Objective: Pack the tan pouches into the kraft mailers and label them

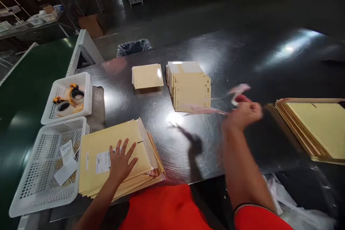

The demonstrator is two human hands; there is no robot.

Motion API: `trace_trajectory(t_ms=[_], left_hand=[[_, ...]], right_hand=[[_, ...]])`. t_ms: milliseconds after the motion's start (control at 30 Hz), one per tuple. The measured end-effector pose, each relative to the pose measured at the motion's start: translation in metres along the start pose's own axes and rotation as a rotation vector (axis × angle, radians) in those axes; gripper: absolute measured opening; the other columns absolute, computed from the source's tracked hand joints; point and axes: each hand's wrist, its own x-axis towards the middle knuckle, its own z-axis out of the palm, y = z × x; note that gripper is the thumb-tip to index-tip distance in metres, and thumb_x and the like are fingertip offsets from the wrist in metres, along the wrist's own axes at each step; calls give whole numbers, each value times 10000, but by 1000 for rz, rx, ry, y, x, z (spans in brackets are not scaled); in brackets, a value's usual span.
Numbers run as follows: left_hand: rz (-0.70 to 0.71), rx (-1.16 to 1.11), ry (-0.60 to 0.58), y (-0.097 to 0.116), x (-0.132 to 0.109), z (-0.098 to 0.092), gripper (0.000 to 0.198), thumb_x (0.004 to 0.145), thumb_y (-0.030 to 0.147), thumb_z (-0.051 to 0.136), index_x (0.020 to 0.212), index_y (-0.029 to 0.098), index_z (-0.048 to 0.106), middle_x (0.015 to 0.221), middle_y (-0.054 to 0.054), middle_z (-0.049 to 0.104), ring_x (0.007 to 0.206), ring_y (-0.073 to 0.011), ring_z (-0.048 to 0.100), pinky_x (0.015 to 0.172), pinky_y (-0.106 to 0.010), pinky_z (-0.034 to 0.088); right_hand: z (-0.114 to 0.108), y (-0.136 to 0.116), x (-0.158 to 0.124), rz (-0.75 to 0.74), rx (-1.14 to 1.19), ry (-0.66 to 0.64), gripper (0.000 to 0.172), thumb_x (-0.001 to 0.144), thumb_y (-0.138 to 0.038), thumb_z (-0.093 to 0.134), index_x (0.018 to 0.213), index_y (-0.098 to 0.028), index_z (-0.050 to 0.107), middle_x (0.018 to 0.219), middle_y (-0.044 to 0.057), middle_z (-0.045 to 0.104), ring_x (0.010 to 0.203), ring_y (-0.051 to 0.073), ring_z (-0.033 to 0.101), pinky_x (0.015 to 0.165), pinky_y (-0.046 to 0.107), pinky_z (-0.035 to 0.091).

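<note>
My left hand (121,165) lies flat, fingers spread, on the top padded envelope (113,140) of a stack at the table's near left. That envelope bears a white printed label (103,161), partly under my fingers, and its flap edge points right. Up in the air over the middle of the table, my right hand (244,114) is closed on a thin pinkish peel-off strip (205,110). Motion blurs the strip; one part trails left and another curls above my fingers.
Small yellow envelopes stand in one pile (147,76) and a fanned row (192,95). More large padded envelopes (318,129) are stacked at right. On the left are a white basket (44,201) with paper slips and another (45,116) with tape dispensers (77,95), beside a green conveyor (32,66).
</note>
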Motion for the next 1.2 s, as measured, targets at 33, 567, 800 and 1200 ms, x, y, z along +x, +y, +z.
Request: trace_trajectory(t_ms=[33,567,800,1200], left_hand=[[10,-8,-17,-2,2,-3,523,912,466,474,1422,376,403,1493,-83,413,1334,-401,331,1026,-647,222],[68,-15,-15,-7,13,3,620,875,519,512,1449,331,370,1491,-149,380,1423,-407,198,1087,-678,70],[59,4,-18,-3,12,12,808,855,591,467,1464,80,320,1500,-201,369,1415,-411,218,1120,-663,4],[-168,-140,154,-6,9,8,462,931,271,357,1364,140,446,1493,-161,393,1423,-298,271,1150,-576,185]], right_hand=[[-9,4,4,-39,-64,61,809,936,-498,-43,915,-169,696,995,257,675,1015,337,610,798,501,401],[186,-4,-119,-414,-338,-820,276,940,-298,386,793,-198,596,710,12,644,660,145,569,593,239,305],[256,-45,-66,-402,-571,-710,217,931,-231,412,981,-141,603,878,153,696,762,227,638,669,297,405],[203,26,-173,-338,-586,-754,201,919,-259,423,867,-189,604,758,133,701,712,261,649,625,315,405]])
